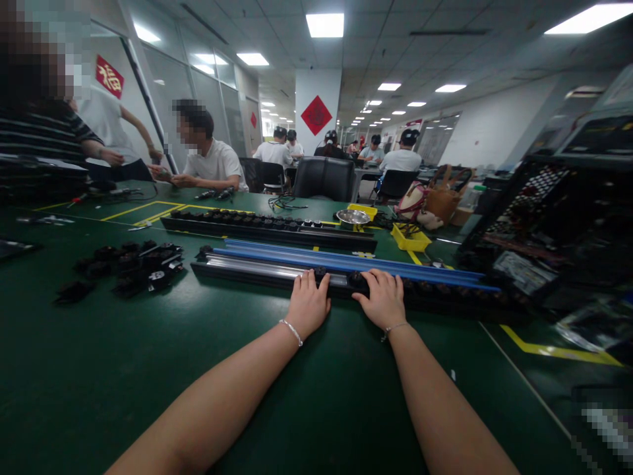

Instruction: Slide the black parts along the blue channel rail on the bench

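A long black rail (247, 270) with a silvery channel along its top lies across the green table in front of me. My left hand (309, 305) reaches over its near edge, thumb and fingers closed about a small black block (320, 271) in the channel. Just to the right, my right hand (382, 298) has its thumb and forefinger at another black block (355, 280), the other fingers bent over the rail. Its fingertips are partly hidden. More dark blocks (445, 288) sit in the rail's right end. A blue strip (346, 257) lies directly behind the rail.
Loose black parts (131, 264) lie in a heap on the left. Behind the blue strip is a second black rail (267, 227) filled with blocks. A metal dish (353, 216) and a yellow tray (410, 238) stand beyond. Dark equipment (534, 218) rises on the right. A co-worker (210, 155) sits opposite.
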### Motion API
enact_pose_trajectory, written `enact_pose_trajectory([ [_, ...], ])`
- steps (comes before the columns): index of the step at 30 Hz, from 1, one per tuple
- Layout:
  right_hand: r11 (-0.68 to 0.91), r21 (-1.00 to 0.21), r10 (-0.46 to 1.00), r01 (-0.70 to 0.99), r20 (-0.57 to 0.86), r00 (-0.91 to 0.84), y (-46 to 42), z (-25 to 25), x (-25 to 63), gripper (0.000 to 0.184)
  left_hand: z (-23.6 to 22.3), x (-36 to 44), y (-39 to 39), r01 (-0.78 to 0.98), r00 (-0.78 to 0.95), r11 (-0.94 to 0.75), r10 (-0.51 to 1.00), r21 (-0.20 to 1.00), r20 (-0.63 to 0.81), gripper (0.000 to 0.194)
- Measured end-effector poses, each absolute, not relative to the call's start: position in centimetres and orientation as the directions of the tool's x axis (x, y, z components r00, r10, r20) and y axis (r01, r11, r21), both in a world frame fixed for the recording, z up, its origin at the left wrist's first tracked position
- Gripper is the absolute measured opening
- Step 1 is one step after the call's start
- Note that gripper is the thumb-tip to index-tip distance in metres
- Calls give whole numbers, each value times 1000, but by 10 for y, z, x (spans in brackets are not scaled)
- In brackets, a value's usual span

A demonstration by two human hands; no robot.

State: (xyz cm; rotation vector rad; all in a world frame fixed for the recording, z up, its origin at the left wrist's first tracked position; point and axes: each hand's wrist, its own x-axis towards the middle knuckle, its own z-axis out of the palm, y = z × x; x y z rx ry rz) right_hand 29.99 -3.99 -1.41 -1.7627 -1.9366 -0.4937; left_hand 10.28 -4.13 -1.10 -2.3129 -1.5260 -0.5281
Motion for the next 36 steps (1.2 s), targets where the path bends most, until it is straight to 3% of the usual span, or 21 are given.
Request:
enact_pose_trajectory([
  [36,74,-66,836,995,548,-26,-42,-14,307,44,-10,90,-35,965,255,-256,871,-56,419,65],
])
